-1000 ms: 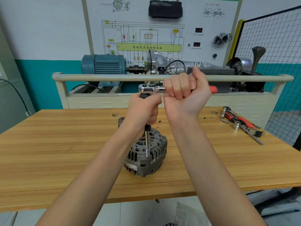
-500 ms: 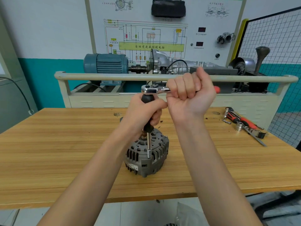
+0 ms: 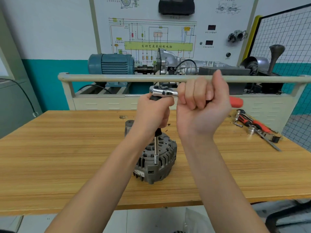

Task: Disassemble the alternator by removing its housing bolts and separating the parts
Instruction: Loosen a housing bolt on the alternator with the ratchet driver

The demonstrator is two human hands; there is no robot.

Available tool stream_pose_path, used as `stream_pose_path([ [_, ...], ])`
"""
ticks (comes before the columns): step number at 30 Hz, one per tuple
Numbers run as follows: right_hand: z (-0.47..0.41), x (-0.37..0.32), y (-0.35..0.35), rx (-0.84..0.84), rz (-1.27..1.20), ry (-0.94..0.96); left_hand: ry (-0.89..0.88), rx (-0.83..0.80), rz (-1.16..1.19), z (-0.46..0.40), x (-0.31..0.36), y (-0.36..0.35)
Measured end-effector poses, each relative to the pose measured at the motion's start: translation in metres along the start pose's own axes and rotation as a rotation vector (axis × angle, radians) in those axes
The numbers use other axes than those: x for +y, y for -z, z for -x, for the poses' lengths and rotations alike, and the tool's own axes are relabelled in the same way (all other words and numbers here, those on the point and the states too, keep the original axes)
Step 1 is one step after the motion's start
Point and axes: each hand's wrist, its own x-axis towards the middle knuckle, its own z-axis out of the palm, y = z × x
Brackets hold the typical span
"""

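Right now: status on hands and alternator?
Left hand grips extension, right hand grips ratchet. Socket on alternator bolt. Nothing blocking.

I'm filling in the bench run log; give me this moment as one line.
step: undoing housing bolt | left hand: grips extension bar | right hand: grips ratchet handle | alternator: upright on table, unopened

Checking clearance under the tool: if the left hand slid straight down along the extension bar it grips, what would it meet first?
Likely the alternator: the left hand holds the upright extension bar, whose socket end sits on the housing directly beneath. Nothing else shows in that line.
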Motion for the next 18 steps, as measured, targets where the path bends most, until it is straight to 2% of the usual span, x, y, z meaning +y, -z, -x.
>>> stream_pose_path([
  [3,0.02,0.008,-0.004,-0.126,0.12,0.263,-0.082,0.118,-0.074,0.003,-0.003,-0.007],
  [6,0.022,0.009,-0.006,-0.172,0.155,0.293,-0.113,0.128,-0.079,0.006,-0.005,-0.006],
  [9,0.005,-0.003,-0.004,-0.146,0.055,0.052,-0.073,-0.027,0.001,0.008,-0.002,0.004],
  [14,-0.035,-0.004,0.012,0.136,-0.422,-0.534,-0.032,-0.354,0.012,0.005,0.004,0.016],
  [16,-0.042,0.001,0.018,0.208,-0.503,-0.628,0.04,-0.451,0.054,0.003,0.005,0.016],
  [18,-0.044,0.002,0.02,0.212,-0.505,-0.629,0.11,-0.528,0.132,0.002,0.004,0.016],
])
